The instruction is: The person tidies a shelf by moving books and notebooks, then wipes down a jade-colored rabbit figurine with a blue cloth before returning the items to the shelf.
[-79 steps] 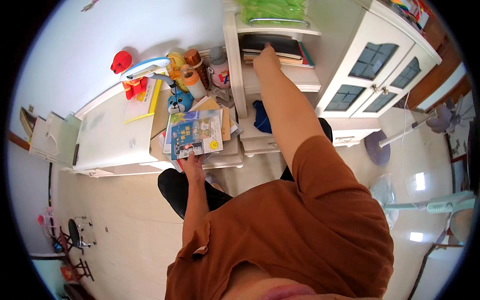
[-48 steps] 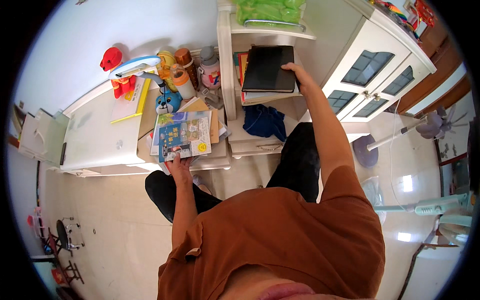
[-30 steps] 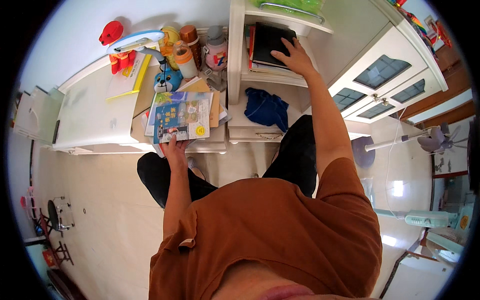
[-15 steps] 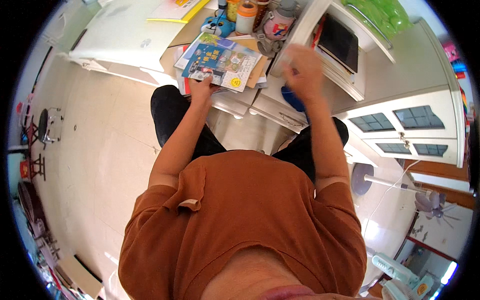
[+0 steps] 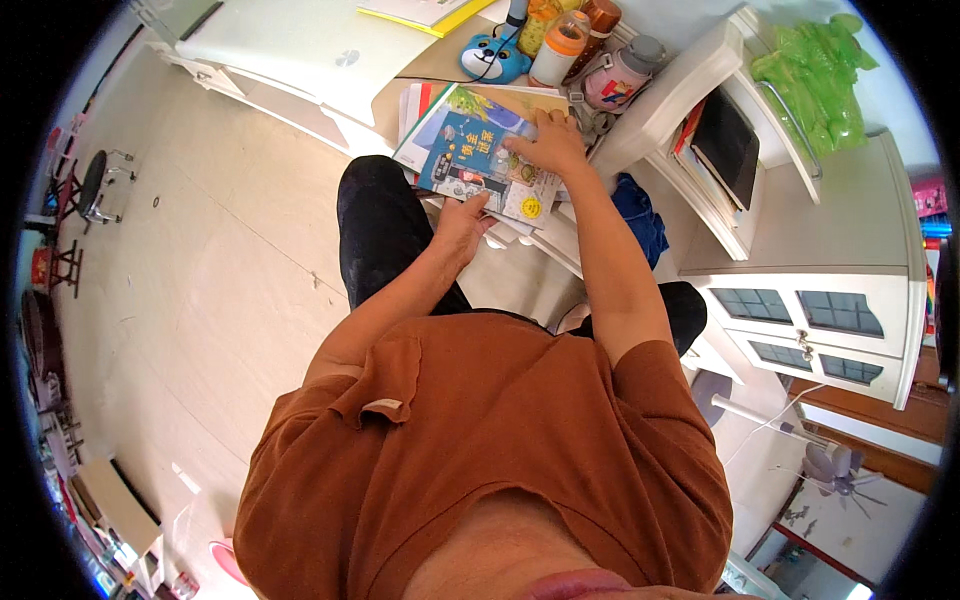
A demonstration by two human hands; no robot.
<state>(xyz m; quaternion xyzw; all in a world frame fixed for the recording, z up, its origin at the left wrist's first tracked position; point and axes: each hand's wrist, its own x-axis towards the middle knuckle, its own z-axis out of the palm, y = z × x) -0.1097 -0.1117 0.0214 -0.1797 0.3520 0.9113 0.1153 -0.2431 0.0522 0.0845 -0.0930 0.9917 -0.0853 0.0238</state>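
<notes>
A blue-and-white illustrated booklet lies tilted on top of a loose stack of books and papers at the desk's front edge. My left hand grips its near edge, thumb on the cover and fingers underneath. Across the upper right of the cover lies my right hand, its thumb spread from the fingers and the fingertips near the far edge. A green-edged book sticks out beneath on the left. Behind it shows a tan folder or sheet, partly hidden by my right hand.
Beyond the stack stand a blue bear-faced object, an orange-capped bottle and a pink bottle with a grey lid. A white shelf unit holds dark books at right. Dark blue cloth hangs by my right forearm.
My right hand has come down and left from the air onto the booklet. My left hand has stayed on the near edge, shifting rightward along it. The whole view has turned slightly.
</notes>
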